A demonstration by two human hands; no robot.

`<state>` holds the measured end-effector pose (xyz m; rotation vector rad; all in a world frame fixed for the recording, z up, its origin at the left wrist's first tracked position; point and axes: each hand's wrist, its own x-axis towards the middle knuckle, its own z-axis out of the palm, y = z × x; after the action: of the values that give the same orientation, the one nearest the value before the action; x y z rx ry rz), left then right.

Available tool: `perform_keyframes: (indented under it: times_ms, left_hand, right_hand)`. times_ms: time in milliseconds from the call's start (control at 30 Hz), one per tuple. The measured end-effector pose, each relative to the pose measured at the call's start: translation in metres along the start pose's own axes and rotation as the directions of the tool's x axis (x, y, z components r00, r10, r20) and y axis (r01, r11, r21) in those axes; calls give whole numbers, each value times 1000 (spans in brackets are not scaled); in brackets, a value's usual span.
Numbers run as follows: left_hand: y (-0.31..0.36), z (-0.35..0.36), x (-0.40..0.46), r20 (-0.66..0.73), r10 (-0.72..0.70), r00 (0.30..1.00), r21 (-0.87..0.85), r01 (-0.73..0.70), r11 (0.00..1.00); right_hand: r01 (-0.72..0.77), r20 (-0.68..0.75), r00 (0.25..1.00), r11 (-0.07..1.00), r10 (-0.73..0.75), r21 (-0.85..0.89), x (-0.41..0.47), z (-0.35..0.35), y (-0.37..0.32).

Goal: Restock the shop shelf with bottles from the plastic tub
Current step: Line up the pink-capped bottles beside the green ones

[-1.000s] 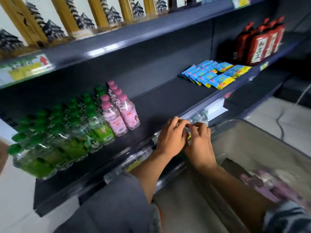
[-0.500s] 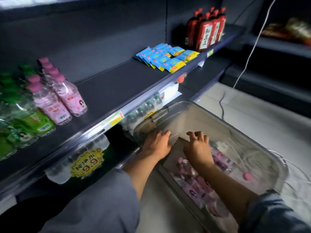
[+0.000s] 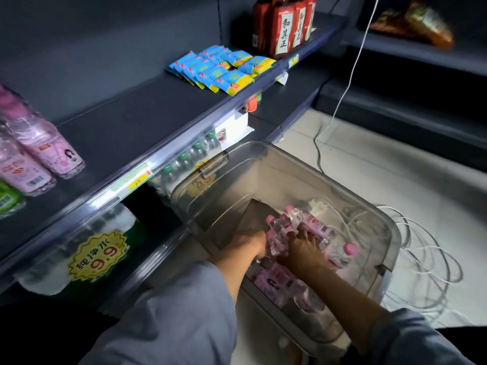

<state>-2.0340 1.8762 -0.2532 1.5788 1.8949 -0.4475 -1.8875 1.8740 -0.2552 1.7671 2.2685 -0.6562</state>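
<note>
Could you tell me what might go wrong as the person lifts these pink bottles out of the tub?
1. Both hands, left hand and right hand, seem to gather several pink-capped bottles at once; one might slip back into the plastic tub.
2. White cables lie coiled beside the tub and could snag a sleeve.
3. Lifting toward the shelf could knock the standing pink bottles.

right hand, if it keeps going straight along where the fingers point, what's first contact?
The right hand points up and away into the plastic tub, fingers already on the pink-capped bottles. Straight on, it likely pushes into that bottle pile first; the tub's far wall lies beyond. Depth is hard to judge.
</note>
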Motion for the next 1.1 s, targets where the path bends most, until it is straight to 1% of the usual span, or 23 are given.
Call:
perform_keyframes:
  times_ms: [133, 233, 367, 467, 567, 700, 767, 867, 967, 1033, 1100]
  left_hand:
    - [1, 12, 1, 180, -41, 983, 67, 29, 997]
    - [2, 16, 6, 256, -42, 966, 89, 19, 996]
    - [2, 13, 4, 295, -62, 953, 111, 30, 993]
    - [-3, 10, -1, 316, -117, 942, 165, 67, 984]
    - [-6, 11, -2, 287, -124, 950, 218, 62, 974]
    - [-5, 10, -4, 324, -67, 944, 251, -17, 968]
    - [-5, 3, -9, 321, -14, 947, 245, -69, 967]
    - [-6, -11, -17, 359, 47, 932, 182, -119, 976]
    - [-8, -17, -22, 390, 104, 915, 154, -176, 972]
    - [-9, -15, -22, 398, 145, 906, 112, -205, 972]
    - [-11, -14, -22, 374, 198, 906, 54, -235, 971]
  right_hand:
    - [-14, 3, 1000, 999, 14, -46, -1, 7, 2]
    - [-14, -11, 1000, 997, 13, -74, 2, 9, 2]
    - [-19, -13, 1000, 998, 19, -66, 8, 14, 5]
    - [-33, -21, 999, 998, 32, -54, 10, 15, 6]
    - [-50, -36, 998, 998, 49, -33, 11, 15, 4]
    - [-77, -59, 995, 996, 79, 32, 8, 17, 5]
    - [-89, -62, 994, 995, 91, 46, 7, 16, 5]
    - [-78, -73, 994, 993, 85, 87, 5, 12, 5]
    - [-50, -103, 992, 986, 67, 159, 3, 8, 5]
    - [-15, -135, 990, 983, 40, 185, 0, 7, 4]
    - [13, -156, 988, 982, 17, 186, -2, 7, 4]
